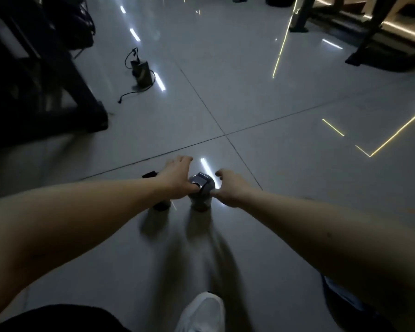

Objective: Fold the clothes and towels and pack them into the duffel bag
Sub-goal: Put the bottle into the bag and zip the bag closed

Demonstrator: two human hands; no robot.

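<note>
The left hand (177,178) reaches forward and down, its fingers loosely straight and spread and pointing to 12 o'clock. Its thumb lies on top of a small silver-grey object (200,191) that stands on the floor (261,97). The right hand (230,190) is at 3 o'clock of that object, cupped wide. Its forefinger curves above with a gap to the object, and its thumb tip touches the object's right side. Neither hand is closed round the object, and motion blur hides finer detail of it.

A small dark thing (162,204) sits on the floor just at 9 o'clock of the silver object, mostly covered by the left wrist; what it is cannot be told. Both bare forearms stretch back towards 6 o'clock. A white shoe (201,312) is at 6 o'clock, with blue trouser cloth (333,291) at 4 o'clock.

The floor is glossy grey tile, and two joints cross just past the hands at 12 o'clock. A small boxy device with a black cable (141,73) stands at 11 o'clock, well apart. A dark furniture frame (58,87) fills 10 o'clock, and dark stand legs (374,49) are at 1 o'clock. Thin yellow light lines reflect on the tiles at 2 o'clock.

Where the clothes, towels and duffel bag lie cannot be told from this view.
</note>
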